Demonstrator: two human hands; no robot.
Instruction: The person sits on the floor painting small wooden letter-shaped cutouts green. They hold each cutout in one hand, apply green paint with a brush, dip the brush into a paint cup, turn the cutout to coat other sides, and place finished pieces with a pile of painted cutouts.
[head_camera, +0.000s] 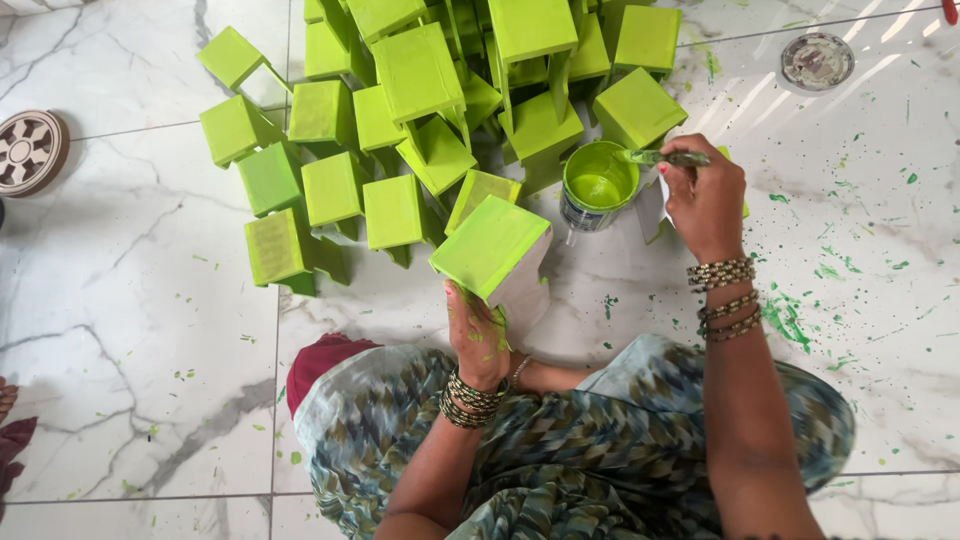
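Looking down from the head cam, my left hand (478, 340) is wrapped around the bottom edge of a small block (492, 250), fingers closed on it from underneath, so it's tilted up off the floor with its green-painted face pointing up and away from me and a bare white side facing right. There's green paint smeared all over those fingers lol. My right hand (703, 195) is pinched shut on a paintbrush (662, 157), which lies nearly level with its bristle end over the rim of the paint can (598, 185), green paint inside it. The can sits on the floor just right of the block I'm holding, between it and my right hand. Behind the can and spreading to the left is a whole pile of painted green blocks (395, 120), some flat, some leaning on each other, packed close together. The white marble floor (130, 300) has green splatters on it, thickest on the right near my wrist. Two round metal floor drains show up, one drain (30, 150) far left and another drain (817, 60) top right. Bangles on both wrists, and my patterned clothing fills the bottom of the view
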